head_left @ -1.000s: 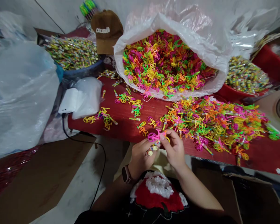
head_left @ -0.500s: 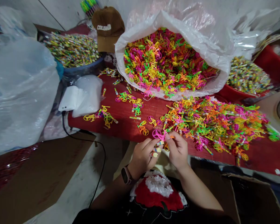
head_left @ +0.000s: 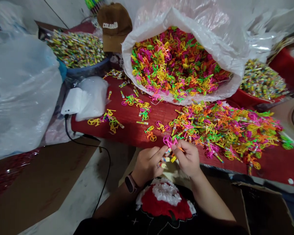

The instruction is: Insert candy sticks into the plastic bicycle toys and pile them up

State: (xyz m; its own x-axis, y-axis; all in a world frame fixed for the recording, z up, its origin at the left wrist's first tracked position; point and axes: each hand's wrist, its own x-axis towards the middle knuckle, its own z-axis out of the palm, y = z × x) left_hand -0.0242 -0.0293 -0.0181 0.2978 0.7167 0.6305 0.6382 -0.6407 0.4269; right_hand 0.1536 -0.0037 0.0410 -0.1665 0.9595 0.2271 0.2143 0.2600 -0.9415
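Pink bicycle-shaped piece (head_left: 171, 142) and right hand (head_left: 189, 158) have shifted slightly rightward over the past second, at the near edge of a red surface (head_left: 134, 136); the loose items spread there look unmoved. Places below are given from the big white sack (head_left: 231, 54), which lies with its mouth toward the wearer, filled with bright bicycle pieces (head_left: 161, 71).

Both hands are directly in front of the sack, toward the wearer. The right grip is pinched: thumb and fingers grasp the pink piece, whose wheel sticks out beyond the fingertips, on the sack side. An orange piece (head_left: 180, 149) and a yellow piece (head_left: 173, 159) show beside the same fingers. The left hand (head_left: 147, 163) is curled around several patterned tubes (head_left: 164, 159), their pale ends poking out just below the pink piece. Whether the left fingertips also touch the pink piece cannot be told.

In front of the sack and to its right lies a heap (head_left: 225, 130) of colored pieces and tubes. In front and to its left are small scattered pieces (head_left: 142, 107). Left of the sack stand a brown cap (head_left: 114, 27) and, farther left, a blue basin (head_left: 88, 70) of tubes.
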